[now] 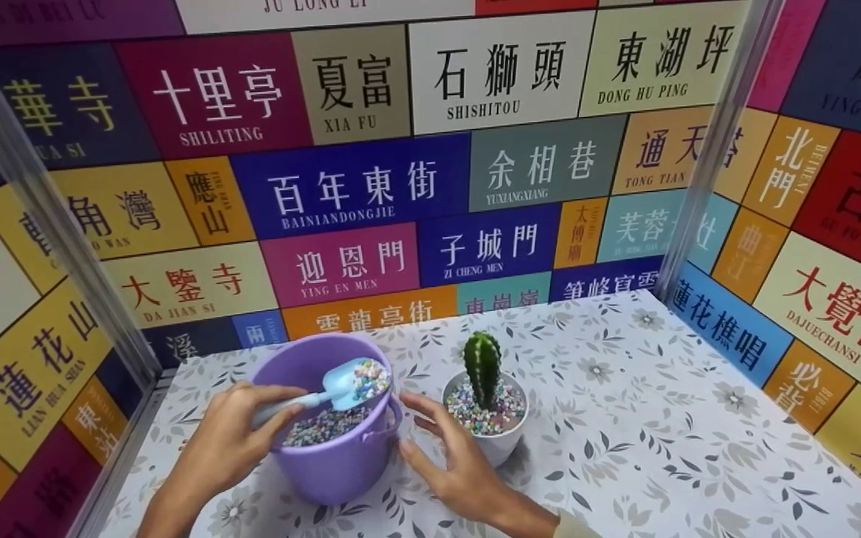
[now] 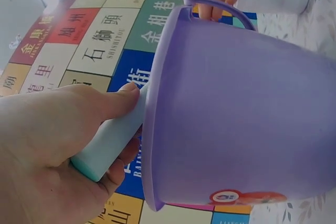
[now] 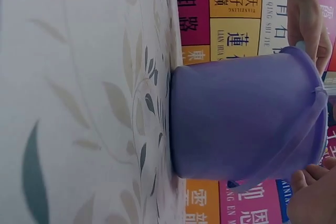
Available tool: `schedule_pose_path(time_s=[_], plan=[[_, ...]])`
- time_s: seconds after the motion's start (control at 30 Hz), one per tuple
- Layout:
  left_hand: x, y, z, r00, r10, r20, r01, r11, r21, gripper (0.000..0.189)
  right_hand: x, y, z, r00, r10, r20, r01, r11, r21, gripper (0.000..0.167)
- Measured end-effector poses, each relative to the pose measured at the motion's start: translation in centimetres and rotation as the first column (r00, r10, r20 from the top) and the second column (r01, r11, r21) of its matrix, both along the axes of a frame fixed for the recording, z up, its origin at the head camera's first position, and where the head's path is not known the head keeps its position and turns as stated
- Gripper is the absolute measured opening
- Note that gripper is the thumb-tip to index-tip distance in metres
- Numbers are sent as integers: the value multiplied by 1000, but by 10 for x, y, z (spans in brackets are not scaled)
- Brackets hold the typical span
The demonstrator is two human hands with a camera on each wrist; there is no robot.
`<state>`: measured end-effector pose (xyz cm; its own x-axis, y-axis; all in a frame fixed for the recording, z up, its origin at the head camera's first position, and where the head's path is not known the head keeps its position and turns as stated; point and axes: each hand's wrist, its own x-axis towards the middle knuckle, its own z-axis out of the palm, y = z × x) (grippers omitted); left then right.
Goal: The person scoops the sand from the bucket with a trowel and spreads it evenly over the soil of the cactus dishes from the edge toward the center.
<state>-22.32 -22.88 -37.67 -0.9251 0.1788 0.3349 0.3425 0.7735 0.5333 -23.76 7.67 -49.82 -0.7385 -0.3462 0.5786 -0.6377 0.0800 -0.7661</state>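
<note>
My left hand [image 1: 227, 432] grips the handle of a small light blue shovel [image 1: 338, 382] over the mouth of a purple bucket [image 1: 333, 472]. Small multicoloured pebbles [image 1: 371, 379] lie on the shovel's blade. More pebbles [image 1: 326, 429] fill the lower part of the bucket. My right hand [image 1: 462, 467], fingers extended and slightly bent, is at the bucket's right side by its purple handle [image 2: 231, 10]; whether it touches is unclear. In the left wrist view the bucket's wall hides the blade, and only the shovel's grip [image 2: 107, 145] shows.
Right of the bucket stands a white pot [image 1: 504, 445] with a green cactus [image 1: 483, 366] and multicoloured pebbles around its base. A floral cloth [image 1: 670, 433] covers the table. Panels with colourful printed signs [image 1: 348, 187] enclose the back and both sides.
</note>
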Motion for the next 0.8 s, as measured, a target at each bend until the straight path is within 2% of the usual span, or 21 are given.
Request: schedule_pose_path(time_s=[0.17, 0.27, 0.37, 0.5, 0.6, 0.7, 0.8], plan=[[2, 6, 1, 1000, -5, -5, 6, 1000, 12, 18, 4, 21, 1, 987, -13, -160, 9, 1000, -27, 55], [3, 11, 2, 1000, -9, -3, 9, 1000, 15, 18, 2, 38, 2, 964, -79, -253, 66, 996, -59, 52], [4, 17, 3, 1000, -11, -4, 11, 1000, 15, 19, -2, 56, 4, 938, -153, -310, 119, 985, -128, 46], [4, 24, 2, 1000, -16, -6, 16, 1000, 12, 19, -10, 79, 6, 924, -235, -300, 170, 959, -228, 39], [4, 30, 0, 1000, -18, -8, 19, 1000, 11, 19, -18, 95, 7, 916, -308, -258, 242, 935, -260, 36], [4, 36, -1, 1000, -19, -11, 19, 1000, 15, 19, -25, 108, 7, 906, -366, -211, 310, 915, -259, 33], [3, 42, -1, 1000, -23, -13, 24, 999, 24, 19, -31, 118, 5, 907, -387, -165, 348, 911, -221, 33]])
